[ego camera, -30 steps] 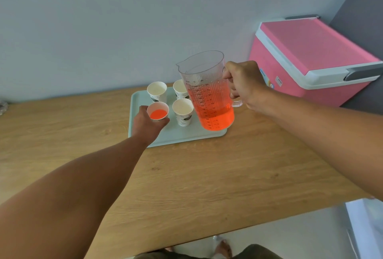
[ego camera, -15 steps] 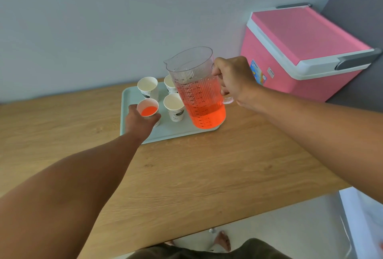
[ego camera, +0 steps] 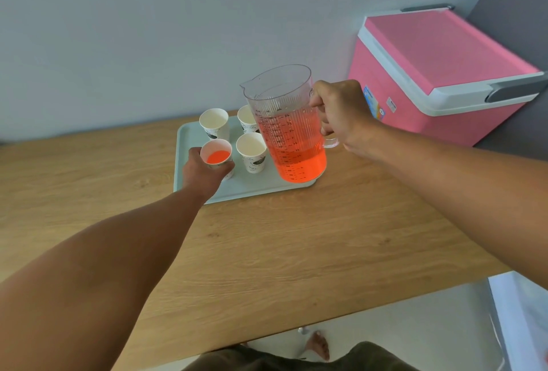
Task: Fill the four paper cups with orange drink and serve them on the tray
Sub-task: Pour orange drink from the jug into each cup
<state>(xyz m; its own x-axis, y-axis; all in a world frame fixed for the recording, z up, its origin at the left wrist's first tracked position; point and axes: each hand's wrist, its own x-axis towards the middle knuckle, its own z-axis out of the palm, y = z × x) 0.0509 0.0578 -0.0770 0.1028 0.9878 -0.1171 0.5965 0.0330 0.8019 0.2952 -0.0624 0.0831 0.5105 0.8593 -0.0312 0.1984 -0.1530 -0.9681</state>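
Cups sit in a two-by-two cluster on the pale tray (ego camera: 189,136). Fingers of the left hand (ego camera: 204,173) wrap the near-left cup (ego camera: 216,154), which alone holds orange drink, probably to steady light paper. Right-hand fingers (ego camera: 318,100) are clenched on the handle of the jug (ego camera: 289,133), held upright above the tray's right end, spout toward the cups, likely ready to pour into the empty near-right cup (ego camera: 252,151). Beneath lies the wooden bench (ego camera: 296,237).

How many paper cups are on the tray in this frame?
4, all on the pale green tray: back-left white paper cup; back-right one, partly behind the clear plastic jug; front-right one; front-left one, holding orange drink, in the left hand.
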